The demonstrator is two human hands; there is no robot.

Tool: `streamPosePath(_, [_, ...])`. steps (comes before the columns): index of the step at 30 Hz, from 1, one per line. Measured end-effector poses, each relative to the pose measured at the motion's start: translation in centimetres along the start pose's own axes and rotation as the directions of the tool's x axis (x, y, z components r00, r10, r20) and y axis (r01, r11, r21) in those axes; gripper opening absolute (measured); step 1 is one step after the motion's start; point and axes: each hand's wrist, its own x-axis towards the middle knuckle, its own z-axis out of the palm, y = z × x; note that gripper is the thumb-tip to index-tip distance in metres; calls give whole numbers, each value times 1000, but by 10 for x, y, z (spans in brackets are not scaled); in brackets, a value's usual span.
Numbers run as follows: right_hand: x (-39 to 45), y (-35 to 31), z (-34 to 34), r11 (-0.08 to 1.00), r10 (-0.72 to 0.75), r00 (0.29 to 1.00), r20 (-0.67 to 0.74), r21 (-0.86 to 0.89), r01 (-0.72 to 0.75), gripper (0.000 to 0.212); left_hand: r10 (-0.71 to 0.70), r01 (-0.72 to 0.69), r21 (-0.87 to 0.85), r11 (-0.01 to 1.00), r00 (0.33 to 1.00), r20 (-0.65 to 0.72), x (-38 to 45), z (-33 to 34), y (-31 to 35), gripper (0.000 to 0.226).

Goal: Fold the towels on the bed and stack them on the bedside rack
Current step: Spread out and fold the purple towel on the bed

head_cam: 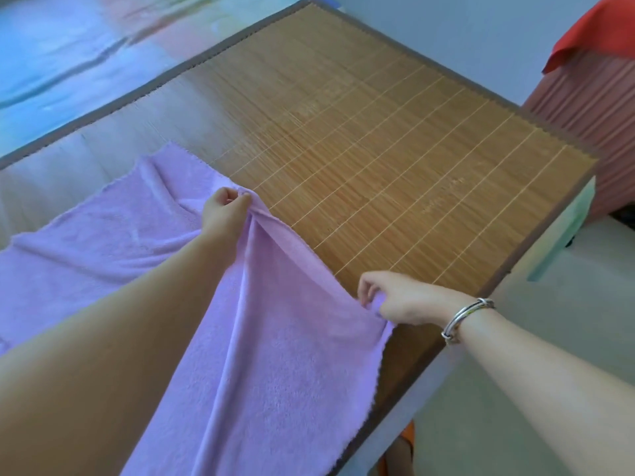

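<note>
Head view: towel (103, 249) lies spread on the bed's mat (395, 159), partly lifted. My left hand (223, 209) pinches its far edge; my right hand (395, 298) pinches the near edge. Judged soft, light, limp; best held at corners.

Bright daylight, blurred far-left edge
</note>
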Motion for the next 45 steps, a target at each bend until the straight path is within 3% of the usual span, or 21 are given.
streamPosePath(1, [0, 7, -8, 999, 27, 986, -165, 25, -23, 36, 29, -29, -4, 1000, 1000, -7, 3, 4, 4, 28])
streamPosePath(3, [1, 24, -20, 997, 67, 856, -513, 62, -41, 36, 91, -91, -18, 996, 996, 1, 9, 14, 12, 26])
streamPosePath(5, [0, 38, -28, 996, 85, 751, -655, 24, -91, 32, 141, -143, 20, 990, 987, 72, 11, 27, 19, 22])
streamPosePath(9, [0, 45, -15, 912, 63, 743, -666, -263, -313, 37, 94, -186, 312, 932, 953, 286, 10, 40, 7, 12])
streamPosePath(11, [7, 34, -4, 928, -39, 720, -693, -293, -232, 41, 125, -207, 379, 902, 965, 231, 16, 31, -9, 21])
streamPosePath(14, [29, 9, 11, 949, -147, 807, -573, -311, -48, 47, 165, -195, 507, 840, 981, 104, 31, 3, -29, 36])
streamPosePath(16, [45, -5, 20, 947, -215, 831, -512, -318, 49, 51, 211, -225, 574, 787, 973, 92, 43, -13, -34, 44])
streamPosePath(19, [81, -19, 23, 929, -318, 807, -498, -334, 160, 62, 251, -249, 682, 688, 963, 98, 73, -26, -33, 50])
streamPosePath(21, [106, -20, 18, 895, -376, 808, -454, -403, 191, 75, 219, -206, 763, 613, 972, 87, 96, -24, -29, 55])
streamPosePath(25, [141, -3, 0, 797, -457, 794, -401, -581, 165, 66, 32, -90, 851, 517, 996, 86, 131, 7, -21, 59])
streamPosePath(28, [148, 13, -7, 786, -462, 798, -387, -595, 166, 61, 41, -69, 892, 447, 998, 57, 152, 33, -14, 75])
streamPosePath(34, [162, 39, -46, 797, -487, 759, -431, -574, 185, 62, 39, -101, 892, 441, 995, 93, 204, 90, 33, 91])
streamPosePath(45, [195, 155, -207, 791, -425, 754, -501, -611, 40, 67, 152, -297, 820, 489, 955, 255, 256, 296, 125, 92])
